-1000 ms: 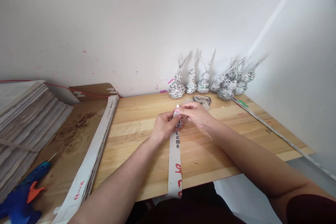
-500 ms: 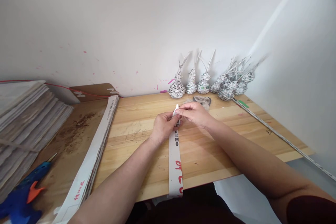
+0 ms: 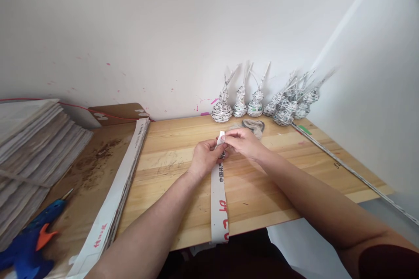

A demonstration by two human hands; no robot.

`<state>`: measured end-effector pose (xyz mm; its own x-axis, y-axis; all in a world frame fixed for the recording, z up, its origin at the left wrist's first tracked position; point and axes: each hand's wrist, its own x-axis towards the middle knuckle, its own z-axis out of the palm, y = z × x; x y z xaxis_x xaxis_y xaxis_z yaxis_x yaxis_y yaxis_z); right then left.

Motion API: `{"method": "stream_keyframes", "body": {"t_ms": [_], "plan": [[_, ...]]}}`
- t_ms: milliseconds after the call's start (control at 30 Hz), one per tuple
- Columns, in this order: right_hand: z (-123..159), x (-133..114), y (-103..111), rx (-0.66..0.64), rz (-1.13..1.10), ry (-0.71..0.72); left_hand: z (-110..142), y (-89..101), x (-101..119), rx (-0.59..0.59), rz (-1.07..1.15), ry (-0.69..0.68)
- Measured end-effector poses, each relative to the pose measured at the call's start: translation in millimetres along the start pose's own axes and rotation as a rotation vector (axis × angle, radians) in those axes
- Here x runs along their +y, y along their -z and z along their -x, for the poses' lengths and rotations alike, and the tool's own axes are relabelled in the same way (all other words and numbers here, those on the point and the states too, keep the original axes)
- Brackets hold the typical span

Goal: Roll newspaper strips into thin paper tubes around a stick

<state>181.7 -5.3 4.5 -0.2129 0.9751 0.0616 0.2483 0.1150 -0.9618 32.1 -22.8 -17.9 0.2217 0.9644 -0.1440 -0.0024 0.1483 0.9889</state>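
Trailing across the table (image 3: 255, 198), a white strip (image 3: 218, 209) with black-and-red markings.

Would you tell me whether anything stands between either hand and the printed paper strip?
Nothing visible does: the left hand and right hand both pinch the strip near its far end, above the wooden board.

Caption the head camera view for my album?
Two bare hands pinch a white printed paper strip above a light wooden table.
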Motion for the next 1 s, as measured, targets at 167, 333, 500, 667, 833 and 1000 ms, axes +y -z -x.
{"method": "stream_keyframes", "body": {"t_ms": [167, 333, 500, 667, 833, 1000], "plan": [[0.1, -0.3, -1.4, -0.004, -0.121, -0.089, 0.1, 0.1, -1.2, 0.001, 0.017, -0.002], [-0.1, 1.3, -2.2, -0.013, -0.265, -0.138, 2.8, 0.6, 1.9, -0.024, 0.062, 0.013], [-1.5, 4.6, -3.4, 0.007, -0.346, -0.190, 3.4, 1.2, 2.8, -0.075, 0.072, 0.014], [-2.4, 4.0, -4.8, 0.027, -0.378, -0.227, 1.1, 1.7, -1.1, -0.112, 0.051, -0.023], [-1.7, 1.5, -5.8, 0.049, -0.362, -0.229, 0.4, 2.0, -3.4, -0.094, -0.013, -0.105], [-0.2, 0.3, -6.9, 0.052, -0.317, -0.203, 1.0, 2.9, -4.7, -0.027, -0.079, -0.140]]}}
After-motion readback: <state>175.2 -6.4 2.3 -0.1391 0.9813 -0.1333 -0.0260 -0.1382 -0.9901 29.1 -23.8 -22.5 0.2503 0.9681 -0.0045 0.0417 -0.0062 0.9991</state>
